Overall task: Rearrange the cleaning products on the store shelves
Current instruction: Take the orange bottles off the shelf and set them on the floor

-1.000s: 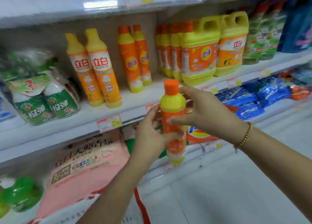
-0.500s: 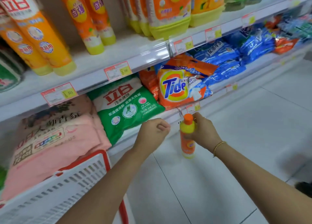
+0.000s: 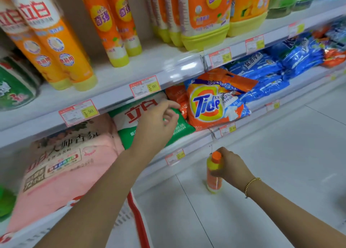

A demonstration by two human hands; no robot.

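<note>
My right hand [image 3: 229, 168] grips a small orange and yellow dish-soap bottle [image 3: 214, 174] with an orange cap, held upright low over the floor below the shelf edge. My left hand [image 3: 159, 124] reaches with loosely curled fingers to the green and white detergent bag [image 3: 131, 124] on the lower shelf and holds nothing. An orange Tide bag [image 3: 207, 105] lies just right of that green bag. Matching orange bottles [image 3: 110, 23] stand on the shelf above.
A pink detergent bag [image 3: 69, 163] lies at the lower left. A white basket with a red rim [image 3: 136, 214] stands below my left arm. Blue bags [image 3: 271, 73] fill the lower shelf at right. Big yellow jugs [image 3: 206, 23] stand on the upper shelf [image 3: 149, 70]. White floor tiles spread at right.
The bottle left my left hand and went down with my right hand from chest height toward the floor. My left hand rose from beside the bottle to the green bag.
</note>
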